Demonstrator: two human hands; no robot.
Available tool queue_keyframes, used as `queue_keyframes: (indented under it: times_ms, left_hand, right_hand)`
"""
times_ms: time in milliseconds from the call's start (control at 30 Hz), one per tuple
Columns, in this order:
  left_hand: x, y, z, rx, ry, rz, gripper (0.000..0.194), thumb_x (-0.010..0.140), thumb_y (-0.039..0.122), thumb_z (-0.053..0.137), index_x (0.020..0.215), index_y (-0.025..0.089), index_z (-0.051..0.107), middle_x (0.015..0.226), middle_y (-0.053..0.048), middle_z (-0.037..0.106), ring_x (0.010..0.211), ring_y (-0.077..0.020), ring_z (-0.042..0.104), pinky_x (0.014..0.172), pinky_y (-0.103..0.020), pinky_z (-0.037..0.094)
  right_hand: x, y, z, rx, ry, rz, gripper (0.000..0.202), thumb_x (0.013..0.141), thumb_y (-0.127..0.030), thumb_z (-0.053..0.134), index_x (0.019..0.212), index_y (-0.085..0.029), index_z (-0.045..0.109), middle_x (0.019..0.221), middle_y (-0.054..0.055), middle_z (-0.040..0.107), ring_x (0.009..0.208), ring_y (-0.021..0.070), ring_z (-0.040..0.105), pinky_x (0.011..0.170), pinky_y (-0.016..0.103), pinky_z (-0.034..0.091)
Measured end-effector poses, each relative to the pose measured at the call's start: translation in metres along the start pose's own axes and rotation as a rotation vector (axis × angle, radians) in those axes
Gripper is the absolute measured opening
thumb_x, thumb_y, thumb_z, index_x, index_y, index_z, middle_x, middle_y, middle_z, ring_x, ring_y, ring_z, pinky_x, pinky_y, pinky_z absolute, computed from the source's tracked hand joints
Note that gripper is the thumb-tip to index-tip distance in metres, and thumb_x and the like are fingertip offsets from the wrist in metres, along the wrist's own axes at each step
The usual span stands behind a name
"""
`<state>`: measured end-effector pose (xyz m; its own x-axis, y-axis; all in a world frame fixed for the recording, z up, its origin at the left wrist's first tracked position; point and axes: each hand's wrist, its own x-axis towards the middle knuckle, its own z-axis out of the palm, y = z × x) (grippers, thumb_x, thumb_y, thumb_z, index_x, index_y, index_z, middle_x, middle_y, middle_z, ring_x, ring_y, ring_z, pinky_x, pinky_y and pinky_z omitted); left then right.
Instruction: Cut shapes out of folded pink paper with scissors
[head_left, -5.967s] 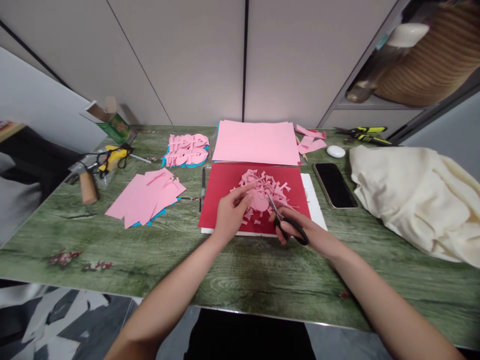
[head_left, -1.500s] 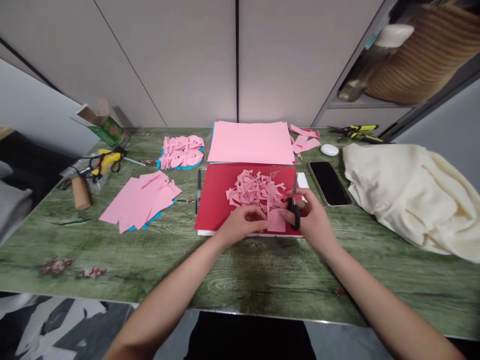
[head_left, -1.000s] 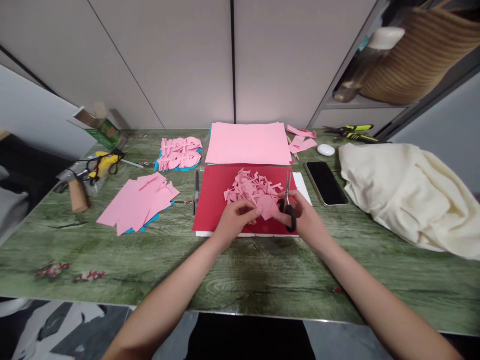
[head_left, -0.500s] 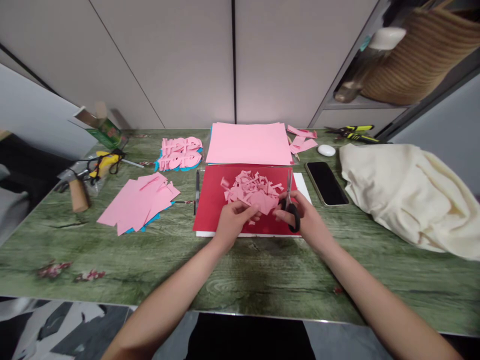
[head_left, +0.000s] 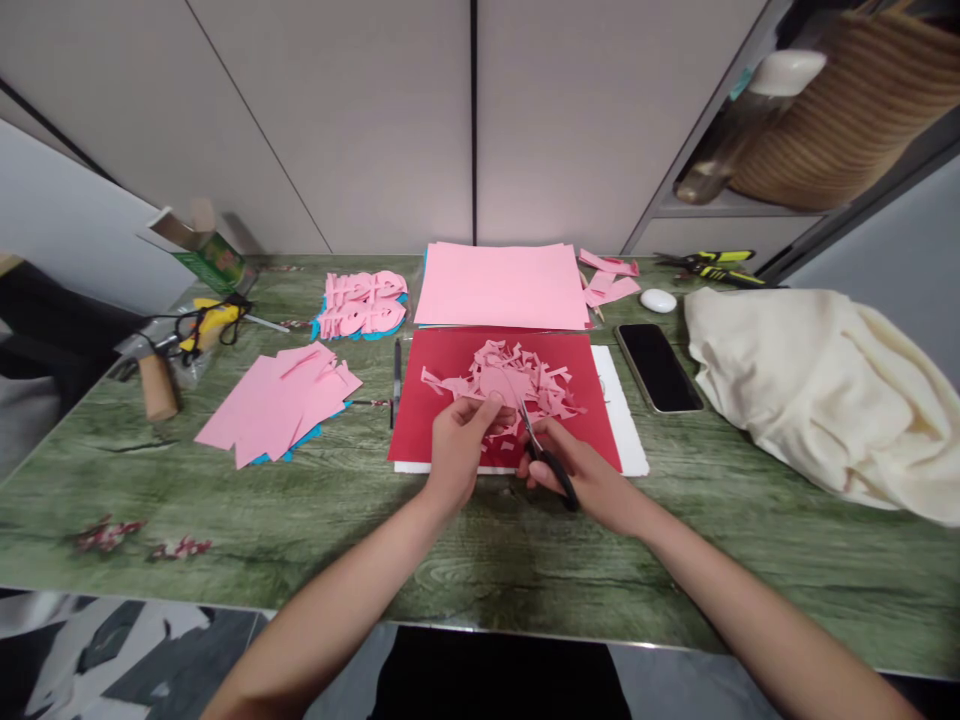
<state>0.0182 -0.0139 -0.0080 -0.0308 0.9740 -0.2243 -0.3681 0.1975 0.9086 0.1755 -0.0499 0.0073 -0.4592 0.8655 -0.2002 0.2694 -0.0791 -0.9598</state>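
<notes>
My left hand (head_left: 461, 440) pinches a small piece of pink paper (head_left: 498, 386) between thumb and fingers. In my right hand (head_left: 570, 462) is a pair of black-handled scissors (head_left: 553, 468), its blades pointing up and left at the edge of that piece. Below both hands a heap of pink paper scraps (head_left: 551, 390) lies on a red sheet (head_left: 420, 430), with white paper (head_left: 626, 430) showing from under it. Whether the blades are closed on the paper is hard to make out.
Pink sheets (head_left: 502, 285) are stacked behind the red one. To the left lie cut pink shapes (head_left: 364, 303), more pink pieces (head_left: 262, 405) and a pen (head_left: 397, 380). A phone (head_left: 658, 368), white oval object (head_left: 658, 301), pliers (head_left: 712, 268) and cream cloth (head_left: 810, 390) are on the right.
My right hand has moved left and toward me, and the scissors have swung from upright to slanting left against the paper piece. My left hand has shifted slightly left.
</notes>
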Motion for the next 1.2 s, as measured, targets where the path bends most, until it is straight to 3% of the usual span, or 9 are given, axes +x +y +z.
queue_keyframes:
  times_ms: [1200]
  left_hand:
    - [-0.0046, -0.0033, 0.0026, 0.141, 0.012, 0.019, 0.027, 0.071, 0.039, 0.065, 0.074, 0.013, 0.062, 0.067, -0.005, 0.069, 0.067, -0.0171, 0.066, 0.059, -0.025, 0.048]
  right_hand:
    - [-0.0007, -0.0034, -0.0047, 0.012, -0.011, -0.004, 0.027, 0.086, -0.046, 0.049, 0.096, -0.023, 0.041, 0.074, -0.001, 0.054, 0.068, 0.0146, 0.052, 0.064, 0.028, 0.04]
